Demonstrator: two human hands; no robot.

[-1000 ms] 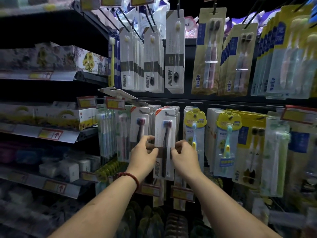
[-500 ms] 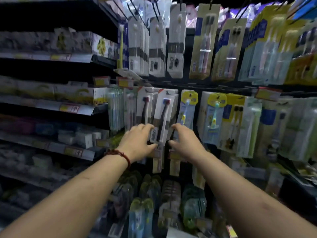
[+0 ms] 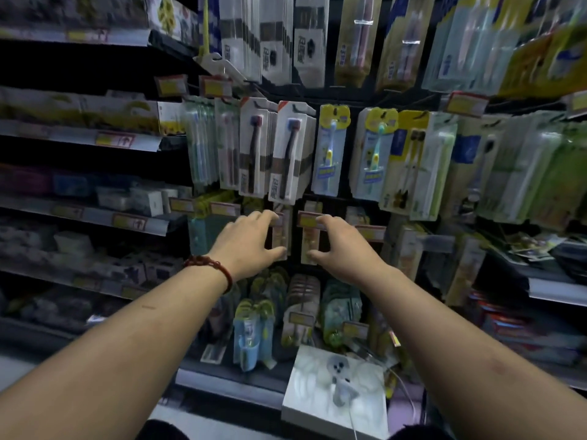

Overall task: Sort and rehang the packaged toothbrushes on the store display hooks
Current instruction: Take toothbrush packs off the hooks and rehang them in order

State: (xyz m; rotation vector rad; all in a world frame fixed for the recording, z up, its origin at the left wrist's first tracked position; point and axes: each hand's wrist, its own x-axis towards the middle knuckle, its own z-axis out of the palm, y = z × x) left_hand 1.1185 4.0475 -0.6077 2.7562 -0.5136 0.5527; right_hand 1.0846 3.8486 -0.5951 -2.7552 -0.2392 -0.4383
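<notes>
Thumb and fingers of the left hand [image 3: 251, 246] bracket a narrow pack [image 3: 282, 231] — apparently pinching it, though blur hides contact — and the right hand [image 3: 340, 246] likewise holds the neighbour pack [image 3: 309, 241]. Both packs hang just below the white toothbrush packs [image 3: 287, 157]; a white box [image 3: 336, 389] sits farther below.

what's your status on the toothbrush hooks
Left hand pinching left tan pack, right hand pinching right tan pack. Both on the row under the white packs. Price tag across right tan pack's top.
</notes>
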